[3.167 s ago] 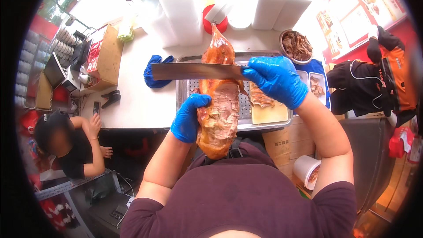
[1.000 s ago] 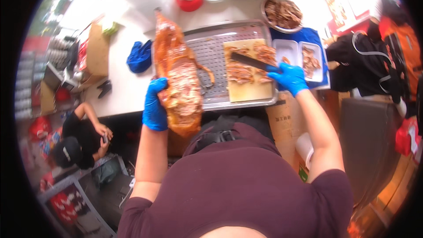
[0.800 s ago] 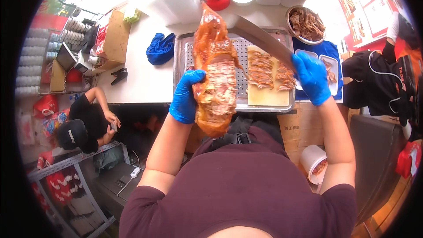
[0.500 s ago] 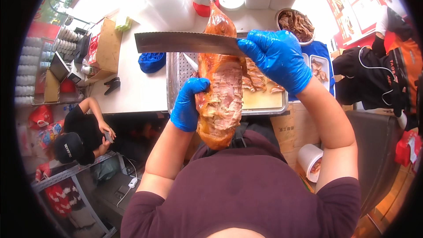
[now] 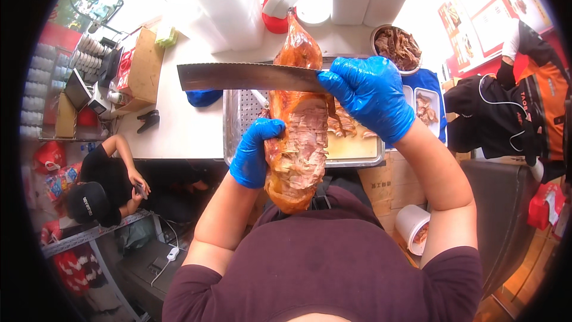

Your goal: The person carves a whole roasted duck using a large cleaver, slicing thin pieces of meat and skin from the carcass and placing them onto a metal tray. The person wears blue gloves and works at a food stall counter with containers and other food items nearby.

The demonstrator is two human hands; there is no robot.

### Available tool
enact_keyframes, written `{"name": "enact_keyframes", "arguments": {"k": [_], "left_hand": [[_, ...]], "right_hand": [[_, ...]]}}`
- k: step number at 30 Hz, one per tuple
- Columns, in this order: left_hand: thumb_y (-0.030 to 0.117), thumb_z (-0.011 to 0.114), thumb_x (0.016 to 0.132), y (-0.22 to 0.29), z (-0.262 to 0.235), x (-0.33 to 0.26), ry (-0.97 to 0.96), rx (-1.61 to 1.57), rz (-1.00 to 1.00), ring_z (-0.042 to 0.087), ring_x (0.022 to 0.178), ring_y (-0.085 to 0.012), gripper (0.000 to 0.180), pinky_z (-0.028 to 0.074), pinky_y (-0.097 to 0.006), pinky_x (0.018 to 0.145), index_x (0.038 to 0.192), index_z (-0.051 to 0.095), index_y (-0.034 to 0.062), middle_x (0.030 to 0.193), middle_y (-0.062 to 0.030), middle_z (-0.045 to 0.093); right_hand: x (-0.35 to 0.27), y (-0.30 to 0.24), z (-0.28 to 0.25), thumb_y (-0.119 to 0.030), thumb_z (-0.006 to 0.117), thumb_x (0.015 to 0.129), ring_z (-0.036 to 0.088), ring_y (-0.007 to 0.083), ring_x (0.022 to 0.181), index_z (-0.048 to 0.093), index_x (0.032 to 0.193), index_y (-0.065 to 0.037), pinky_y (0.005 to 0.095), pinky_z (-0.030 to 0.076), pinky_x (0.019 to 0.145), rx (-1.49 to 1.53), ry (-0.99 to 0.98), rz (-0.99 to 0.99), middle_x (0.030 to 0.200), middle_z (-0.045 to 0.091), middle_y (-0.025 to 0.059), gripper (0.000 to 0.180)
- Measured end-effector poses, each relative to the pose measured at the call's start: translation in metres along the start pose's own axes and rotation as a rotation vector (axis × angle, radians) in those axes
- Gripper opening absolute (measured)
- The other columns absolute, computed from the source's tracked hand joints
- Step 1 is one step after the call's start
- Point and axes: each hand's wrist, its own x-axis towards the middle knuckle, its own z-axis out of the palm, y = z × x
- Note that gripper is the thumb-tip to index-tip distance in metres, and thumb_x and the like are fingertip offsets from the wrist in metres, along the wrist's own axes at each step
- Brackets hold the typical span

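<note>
My left hand (image 5: 255, 154), in a blue glove, grips a large roasted piece of meat (image 5: 298, 137) with glossy orange skin, held up on end over a perforated metal tray (image 5: 238, 119). My right hand (image 5: 368, 94), also gloved in blue, holds a long serrated knife (image 5: 244, 77) whose blade lies level across the upper part of the meat, pointing left. Sliced meat (image 5: 345, 125) lies on a pale cutting board (image 5: 351, 149) in the tray, partly hidden by my right hand.
A metal bowl of chopped meat (image 5: 396, 48) and white trays of meat (image 5: 426, 107) stand at the right. White foam boxes (image 5: 238, 6), a red container (image 5: 275, 22) and a cardboard box (image 5: 140, 65) sit behind. One person (image 5: 113, 185) crouches at left, another (image 5: 512, 101) stands right.
My right hand has lifted the knife from the cutting board and brought it level across the meat. My left hand has kept hold of the meat, raising it closer.
</note>
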Motion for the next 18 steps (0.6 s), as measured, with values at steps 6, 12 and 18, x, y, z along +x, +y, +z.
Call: {"name": "enact_keyframes", "arguments": {"k": [6,12,18], "left_hand": [[0.015,0.064,0.077,0.006,-0.008,-0.003,-0.016,-0.075,0.031,0.066,0.105,-0.0294,0.066,0.054,-0.043,0.094,0.137,0.044,-0.0017,0.120,-0.0180,0.063],[0.014,0.062,0.079,0.001,0.004,0.006,0.056,0.026,-0.033,0.066,0.102,-0.0280,0.061,0.054,-0.041,0.091,0.135,0.046,-0.0025,0.118,-0.0170,0.064],[0.015,0.061,0.080,0.008,0.006,0.006,0.020,0.017,-0.010,0.067,0.100,-0.0278,0.054,0.054,-0.042,0.092,0.130,0.051,-0.0029,0.115,-0.0171,0.065]], "right_hand": [[-0.023,0.028,-0.018,-0.029,0.071,0.086,0.057,0.0289,0.053,0.063,0.071,-0.014,0.0373,0.042,0.049,-0.211,-0.022,-0.104,0.060,0.056,0.0093,0.023],[-0.016,0.033,-0.014,-0.027,0.067,0.089,0.053,0.0313,0.054,0.057,0.067,-0.012,0.0395,0.040,0.052,-0.127,-0.078,-0.148,0.060,0.052,0.0110,0.029],[-0.038,0.049,-0.020,-0.028,0.065,0.091,0.054,0.0335,0.055,0.062,0.072,-0.010,0.0405,0.041,0.050,-0.111,-0.194,-0.058,0.063,0.054,0.0125,0.027]]}}
